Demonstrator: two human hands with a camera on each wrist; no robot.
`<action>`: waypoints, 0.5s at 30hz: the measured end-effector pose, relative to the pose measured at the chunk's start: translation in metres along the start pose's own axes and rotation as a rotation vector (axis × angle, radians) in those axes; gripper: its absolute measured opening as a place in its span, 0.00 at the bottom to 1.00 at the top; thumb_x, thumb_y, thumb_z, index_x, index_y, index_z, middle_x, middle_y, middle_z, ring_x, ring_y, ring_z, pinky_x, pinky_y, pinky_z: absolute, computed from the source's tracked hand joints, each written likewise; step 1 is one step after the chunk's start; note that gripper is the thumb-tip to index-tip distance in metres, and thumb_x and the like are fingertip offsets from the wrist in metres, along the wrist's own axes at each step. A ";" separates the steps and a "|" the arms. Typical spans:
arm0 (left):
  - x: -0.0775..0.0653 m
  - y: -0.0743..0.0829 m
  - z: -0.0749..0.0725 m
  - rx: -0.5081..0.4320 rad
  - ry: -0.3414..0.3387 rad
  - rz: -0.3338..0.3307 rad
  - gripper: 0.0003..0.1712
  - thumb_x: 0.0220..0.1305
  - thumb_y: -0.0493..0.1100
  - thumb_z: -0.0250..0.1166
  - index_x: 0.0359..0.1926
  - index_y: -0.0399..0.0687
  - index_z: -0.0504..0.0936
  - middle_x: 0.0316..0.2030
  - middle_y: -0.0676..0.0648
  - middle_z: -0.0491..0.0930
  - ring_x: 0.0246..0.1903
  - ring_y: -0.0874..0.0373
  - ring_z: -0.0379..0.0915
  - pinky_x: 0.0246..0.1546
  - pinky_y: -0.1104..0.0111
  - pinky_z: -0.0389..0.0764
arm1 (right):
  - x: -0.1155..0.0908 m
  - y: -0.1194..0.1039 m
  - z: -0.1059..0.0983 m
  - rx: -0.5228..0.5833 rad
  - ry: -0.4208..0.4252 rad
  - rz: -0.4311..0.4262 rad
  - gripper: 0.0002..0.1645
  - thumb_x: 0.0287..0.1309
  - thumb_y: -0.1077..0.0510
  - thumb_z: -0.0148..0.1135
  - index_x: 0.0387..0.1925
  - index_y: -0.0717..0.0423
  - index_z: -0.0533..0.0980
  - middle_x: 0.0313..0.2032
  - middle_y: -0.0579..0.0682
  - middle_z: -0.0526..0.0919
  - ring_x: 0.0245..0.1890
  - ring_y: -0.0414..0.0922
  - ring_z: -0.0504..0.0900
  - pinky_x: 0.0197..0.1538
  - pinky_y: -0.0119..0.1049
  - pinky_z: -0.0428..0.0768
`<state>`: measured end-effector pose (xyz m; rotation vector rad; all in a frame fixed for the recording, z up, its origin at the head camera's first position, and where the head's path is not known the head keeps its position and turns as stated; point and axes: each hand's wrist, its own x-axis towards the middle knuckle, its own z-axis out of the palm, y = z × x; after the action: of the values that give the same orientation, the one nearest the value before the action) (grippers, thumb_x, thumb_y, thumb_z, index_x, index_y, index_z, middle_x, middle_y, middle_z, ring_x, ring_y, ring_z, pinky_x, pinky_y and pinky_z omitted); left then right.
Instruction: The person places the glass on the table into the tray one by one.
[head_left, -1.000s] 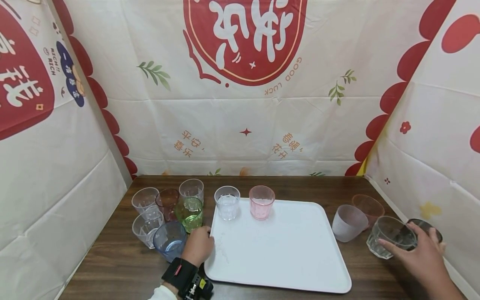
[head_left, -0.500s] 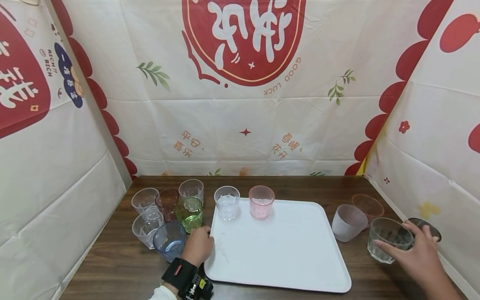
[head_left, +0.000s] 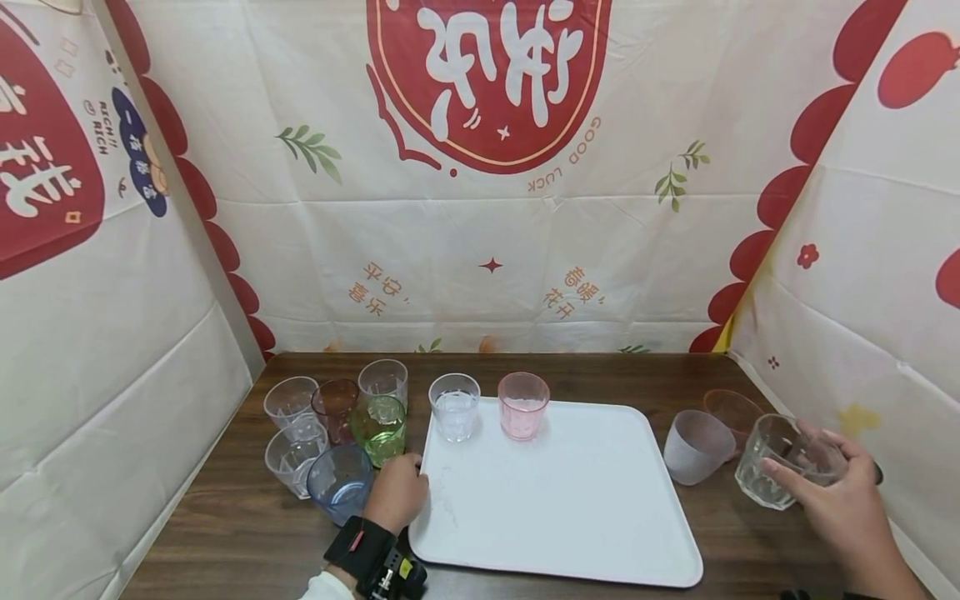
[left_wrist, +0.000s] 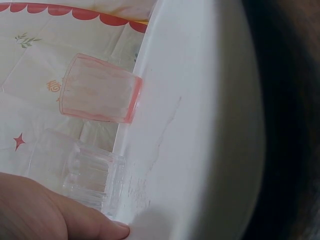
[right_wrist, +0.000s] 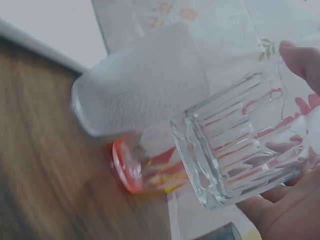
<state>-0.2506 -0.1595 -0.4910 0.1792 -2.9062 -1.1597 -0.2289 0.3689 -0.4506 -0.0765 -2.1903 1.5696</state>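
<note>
My right hand [head_left: 843, 492] grips a clear faceted glass [head_left: 783, 462] near its rim, thumb on one side and fingers on the other. In the right wrist view the glass [right_wrist: 245, 145] tilts, its thick base above the table. At the left edge of a white tray [head_left: 562, 500], my left hand [head_left: 397, 493] pinches the rim; the left wrist view has its thumb [left_wrist: 95, 222] on the tray surface. Along the tray's back edge stand a clear glass [head_left: 455, 408] and a pink glass [head_left: 523, 407]. A dark glass [head_left: 878, 473] is mostly hidden behind my right hand.
A frosted cup [head_left: 697, 447] and an orange-tinted glass [head_left: 733, 415] stand right of the tray. Left of it cluster several glasses, among them a green one [head_left: 380, 429], a blue one [head_left: 341, 483] and a brown one [head_left: 335, 408]. Printed cloth walls [head_left: 487, 225] enclose the table.
My right hand has lifted and tilted the clear glass, shifting it slightly up and away from the dark one. The left hand and the tray have stayed still.
</note>
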 end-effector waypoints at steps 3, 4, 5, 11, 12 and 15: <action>0.000 -0.001 0.000 -0.005 -0.009 -0.004 0.13 0.65 0.32 0.60 0.48 0.31 0.84 0.37 0.40 0.85 0.35 0.52 0.81 0.35 0.57 0.83 | 0.003 -0.004 0.004 0.286 -0.046 -0.033 0.41 0.53 0.80 0.65 0.58 0.44 0.63 0.54 0.30 0.81 0.48 0.23 0.81 0.45 0.15 0.75; 0.000 -0.001 0.001 -0.005 -0.011 -0.004 0.13 0.65 0.32 0.60 0.48 0.31 0.84 0.37 0.40 0.85 0.35 0.52 0.81 0.35 0.57 0.83 | 0.005 -0.006 0.006 0.370 -0.062 -0.037 0.41 0.52 0.82 0.63 0.58 0.46 0.62 0.54 0.33 0.82 0.49 0.26 0.82 0.45 0.17 0.77; 0.000 -0.001 0.001 -0.007 -0.014 -0.006 0.13 0.65 0.32 0.59 0.48 0.31 0.84 0.37 0.40 0.85 0.35 0.52 0.81 0.35 0.57 0.83 | 0.005 -0.007 0.008 0.388 -0.070 -0.034 0.42 0.52 0.82 0.63 0.59 0.46 0.61 0.54 0.33 0.81 0.48 0.26 0.82 0.45 0.17 0.77; 0.001 -0.001 0.001 0.001 -0.010 -0.012 0.14 0.65 0.32 0.59 0.49 0.31 0.84 0.37 0.40 0.85 0.36 0.52 0.81 0.35 0.57 0.83 | 0.006 -0.017 0.023 0.108 -0.075 0.040 0.49 0.58 0.69 0.70 0.66 0.34 0.50 0.61 0.31 0.73 0.49 0.20 0.76 0.44 0.12 0.71; 0.001 -0.001 0.001 0.002 -0.008 -0.010 0.14 0.65 0.32 0.60 0.49 0.31 0.84 0.37 0.40 0.85 0.36 0.51 0.81 0.35 0.57 0.83 | 0.007 -0.019 0.025 0.043 -0.082 0.046 0.50 0.60 0.66 0.70 0.67 0.34 0.48 0.62 0.30 0.71 0.49 0.19 0.74 0.44 0.12 0.70; 0.002 -0.001 0.001 0.005 -0.006 -0.010 0.14 0.65 0.32 0.60 0.49 0.31 0.84 0.37 0.40 0.86 0.36 0.51 0.82 0.35 0.57 0.83 | 0.010 -0.024 0.032 -0.095 -0.122 0.043 0.53 0.62 0.60 0.70 0.72 0.34 0.44 0.64 0.31 0.67 0.50 0.18 0.71 0.44 0.12 0.68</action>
<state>-0.2524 -0.1595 -0.4923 0.1913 -2.9167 -1.1564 -0.2449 0.3348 -0.4339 -0.0594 -2.3722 1.5291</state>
